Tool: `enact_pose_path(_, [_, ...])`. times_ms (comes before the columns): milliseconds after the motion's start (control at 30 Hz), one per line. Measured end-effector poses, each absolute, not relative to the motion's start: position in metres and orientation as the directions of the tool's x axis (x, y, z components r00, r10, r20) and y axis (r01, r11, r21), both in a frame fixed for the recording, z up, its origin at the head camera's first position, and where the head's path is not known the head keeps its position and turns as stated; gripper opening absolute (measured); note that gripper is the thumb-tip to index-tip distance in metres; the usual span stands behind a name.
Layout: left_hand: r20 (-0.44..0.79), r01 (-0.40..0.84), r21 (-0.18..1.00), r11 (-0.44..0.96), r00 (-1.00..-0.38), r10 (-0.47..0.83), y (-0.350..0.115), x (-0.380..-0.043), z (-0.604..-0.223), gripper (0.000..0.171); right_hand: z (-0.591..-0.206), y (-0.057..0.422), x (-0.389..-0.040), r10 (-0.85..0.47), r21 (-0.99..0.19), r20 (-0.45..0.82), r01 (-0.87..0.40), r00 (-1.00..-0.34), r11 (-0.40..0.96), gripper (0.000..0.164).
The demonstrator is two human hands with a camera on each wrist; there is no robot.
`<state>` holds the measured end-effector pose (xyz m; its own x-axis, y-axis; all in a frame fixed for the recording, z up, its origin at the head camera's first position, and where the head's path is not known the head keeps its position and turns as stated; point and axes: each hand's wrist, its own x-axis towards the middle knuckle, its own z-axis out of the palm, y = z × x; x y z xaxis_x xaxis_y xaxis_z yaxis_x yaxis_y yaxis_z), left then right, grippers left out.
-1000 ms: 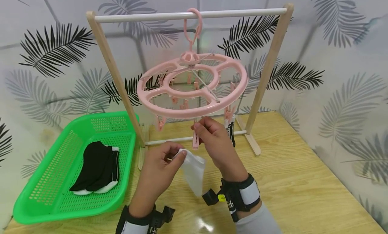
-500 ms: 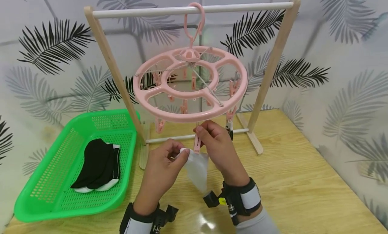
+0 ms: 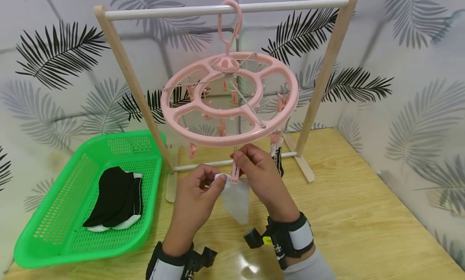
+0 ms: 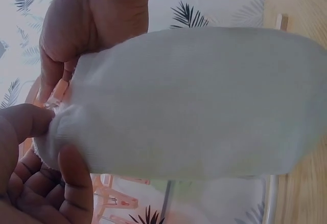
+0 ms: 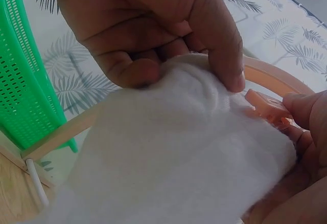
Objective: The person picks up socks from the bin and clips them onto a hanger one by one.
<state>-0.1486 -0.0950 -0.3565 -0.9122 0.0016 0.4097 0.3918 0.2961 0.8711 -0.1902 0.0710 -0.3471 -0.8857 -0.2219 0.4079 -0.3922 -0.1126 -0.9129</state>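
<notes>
A white sock (image 3: 235,203) hangs by its top edge from my left hand (image 3: 197,193), thumb and fingers pinching the cuff. My right hand (image 3: 259,177) pinches a pink clothespin (image 3: 235,173) that dangles from the front of a round pink drying hanger (image 3: 218,141). The clothespin's lower end overlaps the sock's top edge in the head view. In the right wrist view the clothespin (image 5: 266,105) meets the cuff beside my left fingertips. Seen from the left wrist, the sock (image 4: 194,106) stretches out broad and partly covers my right hand.
The hanger's hook (image 3: 237,19) loops over the white bar (image 3: 163,12) of a wooden stand. Several other clothespins hang from the rings, and a black-and-white sock (image 3: 277,159) hangs at the right. At left, a green basket (image 3: 152,191) holds black-and-white socks (image 3: 116,197).
My left hand has brought the white sock up and slightly right, so its top edge now meets the clothespin's lower end. The right hand keeps its pinch on the clothespin.
</notes>
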Motion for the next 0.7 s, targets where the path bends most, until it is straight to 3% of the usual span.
enact_pose_path(533, [0.422,0.414,0.879,0.237,-0.907,0.018,-0.0956,-0.1489,-0.3587,0.005,-0.3496,0.0745,-0.1925,-0.222,-0.912,0.41,-0.392,-0.884,-0.122,0.031])
enact_pose_path(700, [0.412,0.404,0.885,0.23,-0.911,0.016,-0.0963,-0.1492,-0.3588,0.008,-0.3489,0.0759,-0.1911,-0.208,-0.913,0.406,-0.384,-0.89,-0.14,0.027])
